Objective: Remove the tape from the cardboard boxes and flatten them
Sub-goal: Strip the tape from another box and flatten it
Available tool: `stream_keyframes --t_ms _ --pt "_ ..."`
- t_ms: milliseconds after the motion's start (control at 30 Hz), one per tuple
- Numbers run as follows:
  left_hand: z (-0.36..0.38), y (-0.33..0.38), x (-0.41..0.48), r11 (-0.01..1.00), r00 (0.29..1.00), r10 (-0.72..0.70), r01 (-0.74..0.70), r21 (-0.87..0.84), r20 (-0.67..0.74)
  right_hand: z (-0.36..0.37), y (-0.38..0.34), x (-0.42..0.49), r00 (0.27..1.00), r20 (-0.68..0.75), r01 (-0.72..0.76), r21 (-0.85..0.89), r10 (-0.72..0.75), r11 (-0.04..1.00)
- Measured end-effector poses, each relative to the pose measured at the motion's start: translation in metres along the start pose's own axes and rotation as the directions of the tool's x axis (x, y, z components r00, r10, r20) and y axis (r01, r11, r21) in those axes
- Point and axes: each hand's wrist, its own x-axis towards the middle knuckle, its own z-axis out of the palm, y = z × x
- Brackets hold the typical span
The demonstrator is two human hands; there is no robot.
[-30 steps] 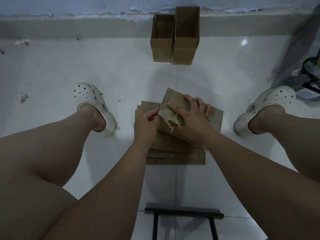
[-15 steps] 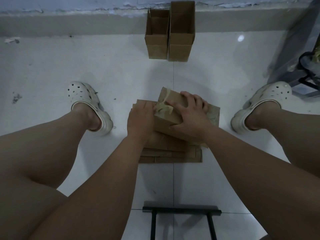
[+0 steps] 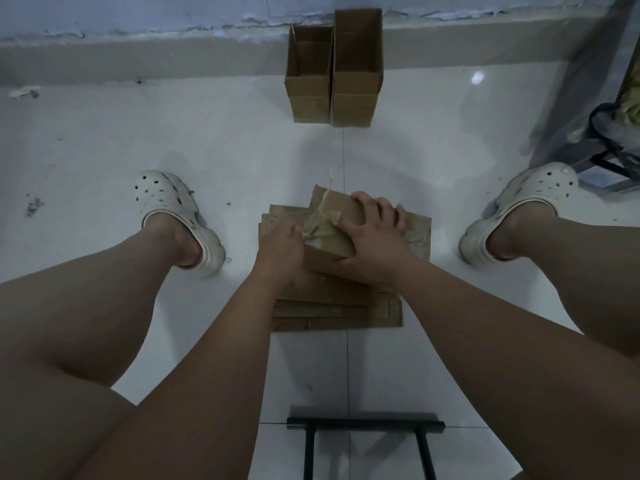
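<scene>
A small brown cardboard box (image 3: 341,211) lies tilted on a stack of flattened cardboard (image 3: 337,313) on the floor between my feet. My right hand (image 3: 372,242) grips the box from above, fingers spread over its far side and thumb on its near side. My left hand (image 3: 280,245) pinches a crumpled strip of tape (image 3: 320,221) that is peeled up off the box's left end; a thin strand of it sticks up past the box's far corner. Two open upright boxes (image 3: 334,69) stand side by side against the wall ahead.
White tiled floor all around. My feet in white clogs sit left (image 3: 173,216) and right (image 3: 519,216) of the stack. A black metal frame (image 3: 365,427) lies near me at the bottom. Dark clutter and a black bag (image 3: 613,133) fill the right edge.
My left hand has pulled the tape strip further up and away from the box, so the strip now stands up stretched. My right hand has kept its hold on the box.
</scene>
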Motion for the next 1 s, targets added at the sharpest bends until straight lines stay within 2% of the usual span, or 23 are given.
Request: stream_keyframes --t_ms 67,200,300,367,467,633,733,867,933,1000 --pt "0.001 0.002 -0.005 0.999 0.997 0.047 -0.047 -0.006 -0.062 0.000 -0.001 0.000 1.000 -0.014 -0.011 0.004 0.011 1.000" --pt "-0.006 0.004 -0.007 0.941 0.967 0.236 -0.204 0.271 -0.093 0.000 -0.002 0.001 0.999 -0.029 -0.029 0.033 0.030 0.999" --pt "-0.002 0.005 -0.011 0.862 0.950 0.294 -0.218 0.458 -0.101 0.002 -0.004 -0.001 0.999 -0.034 -0.033 0.015 0.034 0.999" --pt "0.007 0.006 -0.016 0.839 0.934 0.324 -0.209 0.503 -0.153 0.002 -0.005 -0.001 0.998 -0.036 -0.047 0.000 0.047 0.999" --pt "0.015 0.005 -0.022 0.842 0.909 0.335 -0.170 0.512 -0.248 0.003 -0.008 -0.002 0.997 -0.043 -0.057 -0.027 0.056 0.998" --pt "0.001 -0.004 -0.010 0.834 0.921 0.377 -0.290 0.469 -0.099 0.003 -0.003 -0.003 0.998 -0.046 -0.042 0.003 0.043 0.999" --pt "-0.004 -0.004 -0.003 0.853 0.914 0.398 -0.336 0.399 -0.082 0.001 -0.003 -0.003 0.998 -0.052 -0.036 0.038 0.038 0.999" --pt "0.004 0.003 -0.018 0.759 0.809 0.566 -0.436 0.483 -0.159 -0.001 0.000 -0.004 0.997 -0.058 -0.038 0.052 0.041 0.998" --pt "0.005 0.002 -0.018 0.728 0.767 0.615 -0.465 0.504 -0.181 0.000 0.000 -0.007 0.996 -0.066 -0.052 0.028 0.054 0.998" --pt "0.007 0.001 -0.020 0.728 0.755 0.620 -0.455 0.513 -0.211 0.001 -0.002 -0.007 0.996 -0.063 -0.063 0.023 0.064 0.998"
